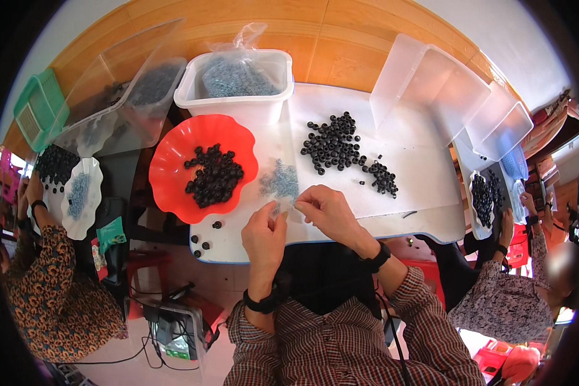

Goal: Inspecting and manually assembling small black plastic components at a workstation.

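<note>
Both my hands are close together over the near edge of the white table [360, 222]. The fingertips of my left hand [264, 239] are pinched together; anything in them is too small to make out. My right hand [330, 211] also pinches, its fingertips beside a pile of tiny pale-blue clear pieces [280, 180]. To the left, a red wavy-rimmed bowl [170, 154] holds many small black round parts [215, 177]. Beyond my right hand lie a large heap of black round parts [333, 143] and a smaller heap of black parts [382, 178].
A white tub [235, 106] holding a bag of pale-blue pieces [238, 76] stands behind the bowl. Clear plastic bins [424, 83] lean at the back right. Loose black parts [205, 246] lie by the near left edge. People work on both sides; a white dish [92, 212] sits at left.
</note>
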Demonstrator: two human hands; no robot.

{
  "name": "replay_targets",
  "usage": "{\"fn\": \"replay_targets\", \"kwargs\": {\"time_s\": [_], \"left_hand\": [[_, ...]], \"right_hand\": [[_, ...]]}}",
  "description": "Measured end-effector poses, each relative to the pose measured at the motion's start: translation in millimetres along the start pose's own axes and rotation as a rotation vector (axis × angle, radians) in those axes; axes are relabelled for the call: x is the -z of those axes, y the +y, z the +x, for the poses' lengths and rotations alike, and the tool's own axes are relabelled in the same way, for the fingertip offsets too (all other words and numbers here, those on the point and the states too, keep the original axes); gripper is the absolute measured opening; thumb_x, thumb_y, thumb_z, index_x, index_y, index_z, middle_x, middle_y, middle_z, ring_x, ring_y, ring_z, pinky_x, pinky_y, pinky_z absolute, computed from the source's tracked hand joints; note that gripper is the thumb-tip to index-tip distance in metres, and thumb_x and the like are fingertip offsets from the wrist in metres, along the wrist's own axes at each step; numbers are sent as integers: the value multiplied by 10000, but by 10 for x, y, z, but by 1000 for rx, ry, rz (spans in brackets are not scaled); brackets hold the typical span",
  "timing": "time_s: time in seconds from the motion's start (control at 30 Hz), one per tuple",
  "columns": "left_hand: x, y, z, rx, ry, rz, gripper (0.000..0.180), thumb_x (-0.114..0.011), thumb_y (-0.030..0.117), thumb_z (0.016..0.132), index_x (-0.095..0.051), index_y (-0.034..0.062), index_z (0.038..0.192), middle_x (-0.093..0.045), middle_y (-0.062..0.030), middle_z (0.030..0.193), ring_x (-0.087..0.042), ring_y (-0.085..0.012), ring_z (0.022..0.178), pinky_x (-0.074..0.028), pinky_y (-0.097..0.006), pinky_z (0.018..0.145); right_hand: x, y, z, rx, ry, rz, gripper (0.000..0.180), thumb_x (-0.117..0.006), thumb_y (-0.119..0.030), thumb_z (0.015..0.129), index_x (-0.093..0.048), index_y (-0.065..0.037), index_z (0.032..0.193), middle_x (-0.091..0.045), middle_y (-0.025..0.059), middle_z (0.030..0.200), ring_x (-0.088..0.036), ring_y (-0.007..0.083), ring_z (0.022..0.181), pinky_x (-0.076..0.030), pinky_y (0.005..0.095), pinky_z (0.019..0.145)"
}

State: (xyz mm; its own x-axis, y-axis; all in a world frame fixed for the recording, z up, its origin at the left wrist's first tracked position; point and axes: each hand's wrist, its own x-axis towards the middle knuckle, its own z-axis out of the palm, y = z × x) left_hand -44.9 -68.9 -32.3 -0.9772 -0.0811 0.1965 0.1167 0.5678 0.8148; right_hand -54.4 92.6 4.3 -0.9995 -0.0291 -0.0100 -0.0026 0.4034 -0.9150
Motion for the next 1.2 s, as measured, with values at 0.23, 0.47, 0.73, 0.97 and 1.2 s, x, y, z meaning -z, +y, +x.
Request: {"fn": "replay_targets", "kwargs": {"time_s": [0.23, 0.47, 0.73, 0.97, 1.2], "left_hand": [[118, -126, -4, 13, 86, -52, 260, -734, 127, 780, -679, 1, 1000, -579, -85, 681, -536, -194, 561, -437, -345, 545], [23, -18, -147, -84, 60, 123, 233, -775, 135, 704, -672, 41, 891, -564, -90, 693, -559, -247, 586, -451, -374, 559], [60, -44, -90, -48, 67, 72, 222, -756, 128, 734, -681, 37, 921, -563, -95, 690, -554, -256, 586, -445, -397, 561], [56, -85, 16, -78, 74, 167, 185, -677, 132, 826, -698, 45, 987, -590, -148, 712, -595, -307, 640, -455, -421, 589], [26, -83, 107, -17, 30, 280, 198, -607, 188, 872, -688, 88, 1021, -604, -182, 830, -615, -390, 746, -485, -489, 642]], "right_hand": [[-180, -9, 172, 127, 5, -201, 131, -639, -92, 824, -662, 16, 893, -637, 183, 791, -635, 303, 778, -506, 396, 687], [-342, -56, 297, -64, -25, 111, 171, -642, -109, 829, -666, 16, 943, -637, 183, 801, -652, 294, 790, -516, 393, 702], [-92, -36, -213, 252, -30, -491, 51, -640, -72, 818, -668, -50, 855, -538, 95, 923, -613, 292, 793, -503, 402, 702], [-98, 74, -269, 416, -21, -618, 28, -660, -69, 792, -661, -84, 815, -525, 83, 925, -578, 279, 778, -480, 389, 725], [-131, 189, -343, 401, 120, -471, 50, -664, -71, 809, -640, -57, 851, -544, 90, 875, -588, 276, 710, -492, 366, 664]]}}
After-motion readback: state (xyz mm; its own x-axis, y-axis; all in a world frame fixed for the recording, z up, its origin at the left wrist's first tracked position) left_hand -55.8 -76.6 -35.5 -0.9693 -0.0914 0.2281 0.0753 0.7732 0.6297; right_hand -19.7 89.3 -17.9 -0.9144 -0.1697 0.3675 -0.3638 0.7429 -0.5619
